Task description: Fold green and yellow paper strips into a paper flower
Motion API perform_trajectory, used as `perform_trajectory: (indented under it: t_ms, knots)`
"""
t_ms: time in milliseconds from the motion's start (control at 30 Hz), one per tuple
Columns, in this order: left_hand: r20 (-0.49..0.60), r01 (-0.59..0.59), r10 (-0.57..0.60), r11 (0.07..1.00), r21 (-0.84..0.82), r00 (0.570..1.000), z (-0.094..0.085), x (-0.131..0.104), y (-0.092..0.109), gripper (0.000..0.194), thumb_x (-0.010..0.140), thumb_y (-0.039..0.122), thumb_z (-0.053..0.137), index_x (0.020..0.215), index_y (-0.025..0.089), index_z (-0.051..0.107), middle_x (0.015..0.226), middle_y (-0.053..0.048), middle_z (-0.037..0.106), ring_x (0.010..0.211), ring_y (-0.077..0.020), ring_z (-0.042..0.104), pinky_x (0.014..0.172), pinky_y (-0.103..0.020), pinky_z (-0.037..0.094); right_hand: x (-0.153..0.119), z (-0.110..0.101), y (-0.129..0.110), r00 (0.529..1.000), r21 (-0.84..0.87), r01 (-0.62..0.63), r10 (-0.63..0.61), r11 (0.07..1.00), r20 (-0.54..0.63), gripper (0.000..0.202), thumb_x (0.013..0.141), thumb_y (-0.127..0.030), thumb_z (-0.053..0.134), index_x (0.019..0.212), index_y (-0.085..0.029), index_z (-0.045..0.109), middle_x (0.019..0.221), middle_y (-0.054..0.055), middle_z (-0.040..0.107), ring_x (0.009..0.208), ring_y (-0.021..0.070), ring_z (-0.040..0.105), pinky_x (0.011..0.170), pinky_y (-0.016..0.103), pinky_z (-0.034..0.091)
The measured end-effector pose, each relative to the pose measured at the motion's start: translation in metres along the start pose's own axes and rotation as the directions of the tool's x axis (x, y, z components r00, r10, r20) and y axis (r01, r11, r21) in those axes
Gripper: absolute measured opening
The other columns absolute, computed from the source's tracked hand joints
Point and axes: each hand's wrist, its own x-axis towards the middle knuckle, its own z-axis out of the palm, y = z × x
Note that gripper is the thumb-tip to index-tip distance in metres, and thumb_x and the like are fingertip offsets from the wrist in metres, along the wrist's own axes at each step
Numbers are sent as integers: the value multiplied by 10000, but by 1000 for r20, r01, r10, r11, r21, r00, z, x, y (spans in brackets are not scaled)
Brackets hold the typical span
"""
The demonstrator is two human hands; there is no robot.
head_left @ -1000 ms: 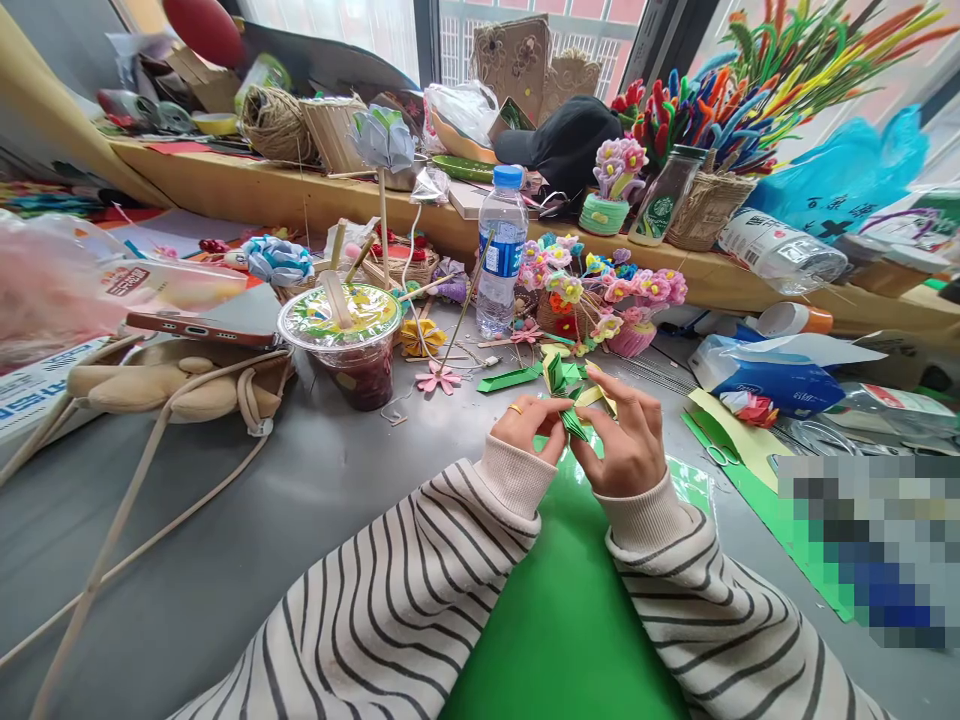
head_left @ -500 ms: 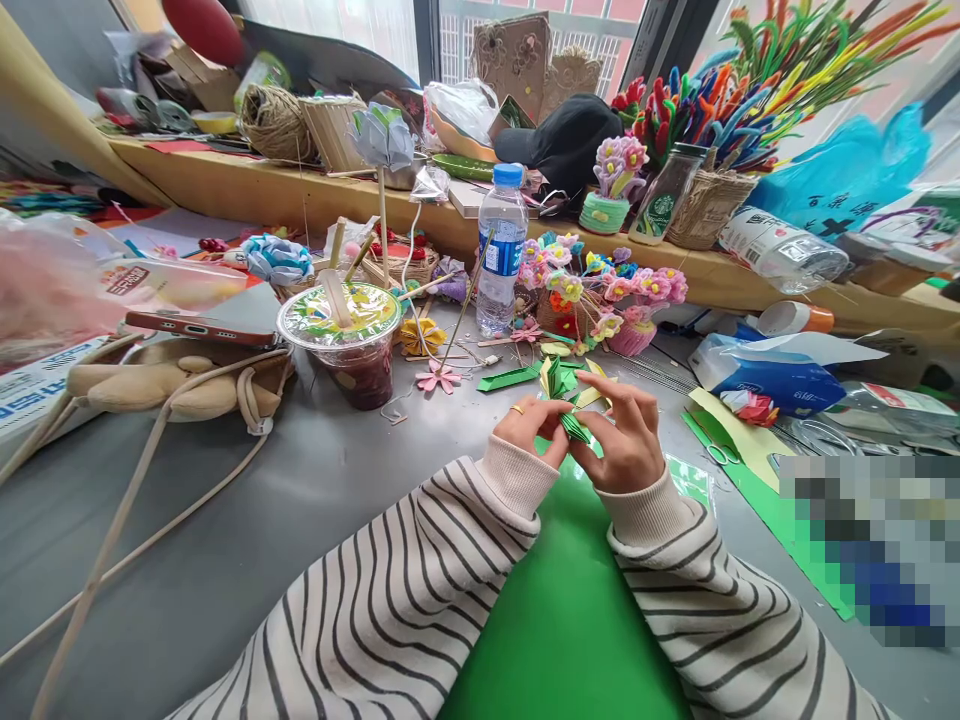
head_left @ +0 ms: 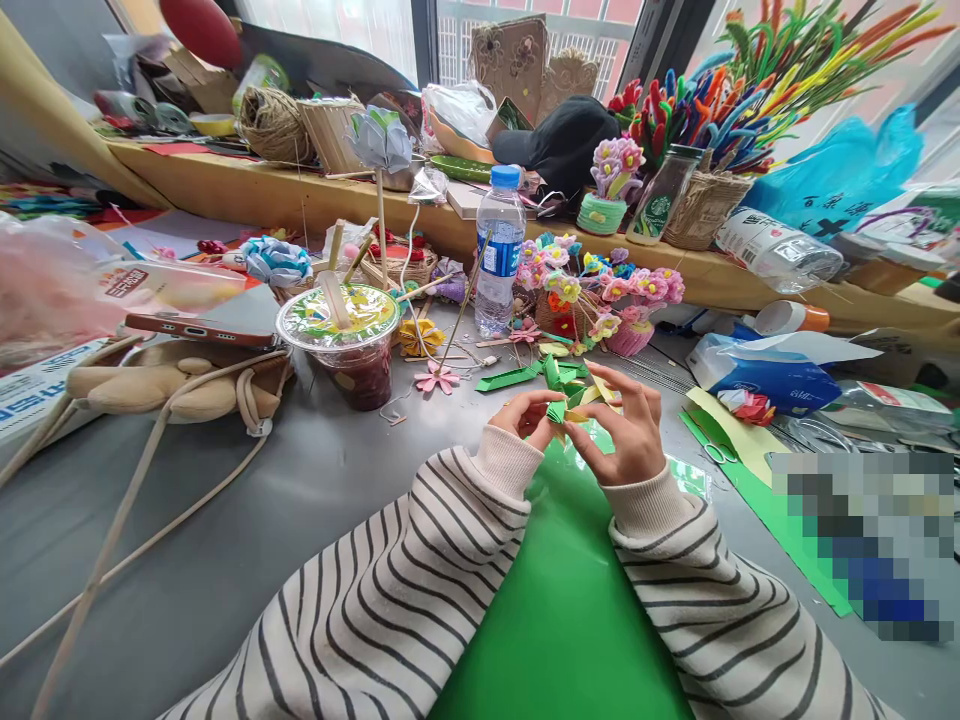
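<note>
Between my two hands is a small pleated green paper piece (head_left: 556, 411). My left hand (head_left: 523, 415) pinches it from the left with thumb and fingers. From the right, the thumb and a fingertip of my right hand (head_left: 624, 425) close on its edge, and the other fingers are raised. Just beyond my hands lie folded green paper strips (head_left: 510, 377) and pale yellow paper pieces (head_left: 600, 390). A glossy green sheet (head_left: 570, 600) lies beneath my forearms.
A lidded cup (head_left: 352, 350) and a brown bag (head_left: 180, 385) stand left. Behind are a water bottle (head_left: 500, 250) and crocheted flowers (head_left: 637, 290). At right lie scissors (head_left: 718, 452), a blue tissue pack (head_left: 772, 375) and green paper (head_left: 787, 540).
Both hands have shifted slightly left with the pleated green piece, which is now turned with its folds facing another way. The right fingers are spread a little more.
</note>
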Motion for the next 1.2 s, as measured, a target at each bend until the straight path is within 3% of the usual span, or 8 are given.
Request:
perform_trajectory:
  t_ms: [133,300,633,800,1000,1200]
  knots:
    - [52,75,-69,991,-115,996,1,2,-3,227,668,252,547,859,129,538,754,-47,585,623,-90,537,588,-207,436,-1,2,-2,1000,-50,-20,20,999,-7,163,704,-333,539,672,-184,597,1147,72,460,946,226,415,800,376,387]
    - [45,88,-83,991,-104,996,2,1,-3,221,661,249,555,843,126,530,712,-38,587,567,-79,515,549,-205,419,-1,3,-9,999,-175,48,-49,983,-4,116,748,-246,492,690,-175,563,1143,58,483,979,214,407,861,354,347]
    - [87,194,-181,964,-180,980,3,2,-4,260,586,264,632,789,130,540,607,2,560,508,-62,496,486,-178,405,3,2,0,987,-84,134,-125,987,106,183,782,-234,425,641,-170,522,1187,71,406,972,220,373,808,351,392]
    - [155,226,-194,946,-233,969,2,2,-9,332,580,363,631,813,144,539,577,22,537,488,-61,491,490,-191,411,5,0,11,976,17,70,-72,997,205,202,778,-295,424,653,-192,545,1177,50,405,974,225,369,795,380,400]
    - [227,348,-289,892,-290,930,-2,4,-10,362,583,338,641,871,160,513,605,28,531,506,-64,509,530,-212,426,8,-5,13,980,119,-75,51,990,191,227,731,-374,495,622,-200,588,1119,60,477,969,227,411,772,383,389]
    - [215,349,-291,882,-318,932,0,3,-11,342,574,306,653,847,162,505,627,25,543,522,-67,526,520,-204,431,10,-6,14,972,94,-80,56,992,228,268,772,-362,425,620,-193,568,1148,72,466,999,227,422,840,420,319]
